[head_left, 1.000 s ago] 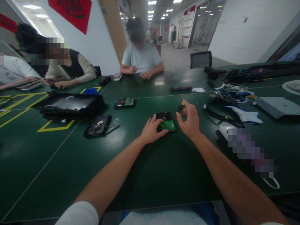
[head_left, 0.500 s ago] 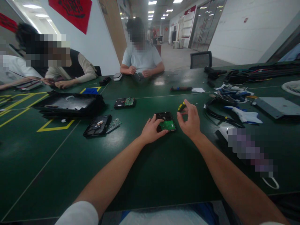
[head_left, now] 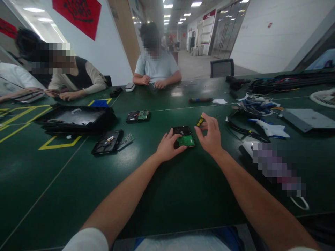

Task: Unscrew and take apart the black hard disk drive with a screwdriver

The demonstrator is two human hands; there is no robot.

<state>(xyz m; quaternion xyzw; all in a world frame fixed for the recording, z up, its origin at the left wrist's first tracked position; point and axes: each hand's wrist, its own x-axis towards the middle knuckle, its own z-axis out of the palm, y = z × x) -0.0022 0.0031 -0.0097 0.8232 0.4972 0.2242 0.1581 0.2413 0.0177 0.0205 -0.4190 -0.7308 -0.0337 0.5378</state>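
Observation:
A hard drive (head_left: 187, 141) with a green circuit board lies on the dark green table in front of me. My left hand (head_left: 168, 146) holds its left side, thumb at the near edge and fingers over the far part, which hides some of it. Just right of the drive, my right hand (head_left: 211, 135) is raised with its fingers closed on a yellow and black screwdriver (head_left: 200, 120). The screwdriver's tip is too small to make out. To the left sit an opened drive casing (head_left: 108, 142) and a loose circuit board (head_left: 126, 142).
Another hard drive (head_left: 138, 116) and a black tray (head_left: 75, 116) are farther left. Gloves (head_left: 272, 128), cables (head_left: 243, 130) and a grey metal box (head_left: 309, 120) are on the right. A pixelated object (head_left: 277, 167) lies near my right forearm. Other people sit across the table.
The view has shifted slightly. My left hand stays on the hard drive, and my right hand still has the screwdriver, its grip nearly the same.

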